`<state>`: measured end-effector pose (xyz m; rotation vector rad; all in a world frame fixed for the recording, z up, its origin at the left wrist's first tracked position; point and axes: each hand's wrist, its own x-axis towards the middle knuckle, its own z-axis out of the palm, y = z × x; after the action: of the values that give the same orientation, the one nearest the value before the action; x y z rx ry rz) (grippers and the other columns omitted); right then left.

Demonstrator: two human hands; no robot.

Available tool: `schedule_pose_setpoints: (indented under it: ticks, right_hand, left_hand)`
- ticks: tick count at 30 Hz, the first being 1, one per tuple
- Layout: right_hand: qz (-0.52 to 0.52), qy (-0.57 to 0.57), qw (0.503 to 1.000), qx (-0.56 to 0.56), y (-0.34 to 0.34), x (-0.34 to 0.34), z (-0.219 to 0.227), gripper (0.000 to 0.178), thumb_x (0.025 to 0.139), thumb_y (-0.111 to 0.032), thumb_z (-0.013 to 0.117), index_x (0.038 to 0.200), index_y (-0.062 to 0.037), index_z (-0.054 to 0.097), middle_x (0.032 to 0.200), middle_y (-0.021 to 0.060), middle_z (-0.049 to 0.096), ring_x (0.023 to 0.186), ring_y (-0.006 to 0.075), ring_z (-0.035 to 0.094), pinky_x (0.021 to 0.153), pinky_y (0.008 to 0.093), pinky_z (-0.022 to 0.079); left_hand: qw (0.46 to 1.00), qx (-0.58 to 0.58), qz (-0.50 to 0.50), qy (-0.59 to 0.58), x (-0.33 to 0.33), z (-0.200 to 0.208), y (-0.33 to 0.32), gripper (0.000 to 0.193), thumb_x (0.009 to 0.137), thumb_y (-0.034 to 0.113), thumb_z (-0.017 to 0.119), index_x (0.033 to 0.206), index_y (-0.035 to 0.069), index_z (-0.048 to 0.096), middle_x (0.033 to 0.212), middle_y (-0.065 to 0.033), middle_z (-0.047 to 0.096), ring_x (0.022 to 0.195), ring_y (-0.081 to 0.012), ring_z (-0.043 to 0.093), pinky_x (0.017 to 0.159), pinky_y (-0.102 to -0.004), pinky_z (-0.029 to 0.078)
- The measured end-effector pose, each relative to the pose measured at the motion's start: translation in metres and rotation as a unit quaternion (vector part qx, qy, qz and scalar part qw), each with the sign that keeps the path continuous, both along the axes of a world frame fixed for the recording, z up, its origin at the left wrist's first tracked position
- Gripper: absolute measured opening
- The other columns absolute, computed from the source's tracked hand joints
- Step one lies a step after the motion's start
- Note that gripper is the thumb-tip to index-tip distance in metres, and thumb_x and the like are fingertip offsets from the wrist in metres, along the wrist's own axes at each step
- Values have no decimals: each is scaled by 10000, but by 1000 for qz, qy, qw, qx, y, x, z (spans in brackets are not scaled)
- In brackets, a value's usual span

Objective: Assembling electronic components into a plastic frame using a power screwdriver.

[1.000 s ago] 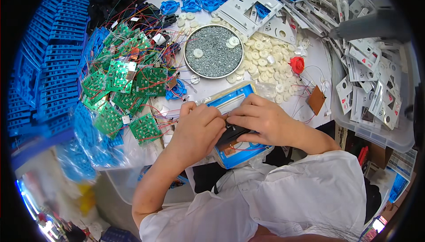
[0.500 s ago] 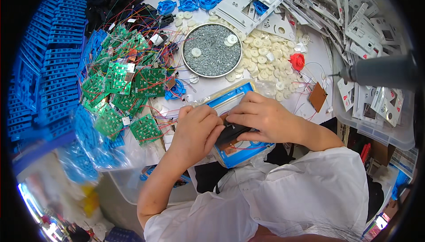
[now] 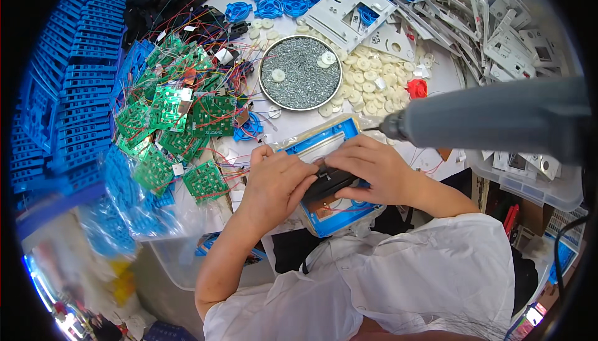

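Observation:
In front of me lies a blue rectangular plastic frame (image 3: 349,217) on a pale padded base. A black plastic part (image 3: 326,182) sits across its middle, with a brown board (image 3: 320,206) and a red wire below it. My left hand (image 3: 277,182) grips the left end of the black part, thumb and fingers closed on it. From the other side my right hand (image 3: 367,169) holds the same part, its fingers bent over the top. A grey electric screwdriver (image 3: 486,120) hangs at the right, its bit pointing left just above my right hand.
A round tray (image 3: 260,82) of small screws stands beyond the frame, beside cream plastic discs (image 3: 374,82). Green circuit boards (image 3: 213,115) with wires pile at the left, near stacked blue frames (image 3: 93,91). White panels (image 3: 514,48) fill a clear bin at the right.
The electric screwdriver has swung left and nearer, and now covers part of the bin and the brown board at the right. Both hands stay on the black part with slight finger shifts.

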<state>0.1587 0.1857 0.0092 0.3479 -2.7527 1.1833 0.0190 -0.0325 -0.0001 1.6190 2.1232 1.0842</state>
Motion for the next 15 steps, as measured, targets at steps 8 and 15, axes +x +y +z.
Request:
schedule_pose_setpoints:
  ticks: [8, 15]
  right_hand:
    - [-179, 272, 944, -50, 73, 14, 103, 676, 814, -216, 812, 1392, -15, 524, 1229, 171, 652, 1086, 286, 652, 912, 422, 548]
    - [-190, 166, 938, -239, 59, -85, 144, 784, 880, 14, 697, 1537, 32, 271, 1275, 213, 589, 1038, 221, 675, 911, 368, 539]
  left_hand:
    - [1000, 11, 4, -21, -1, 0, 1, 122, 867, 85, 746, 984, 110, 726, 819, -30, 647, 795, -248, 610, 833, -428, 355]
    - [999, 33, -4, 5, -2, -3, 1, 131, 874, 96, 740, 1002, 121, 734, 809, -34, 623, 785, -251, 592, 821, -428, 347]
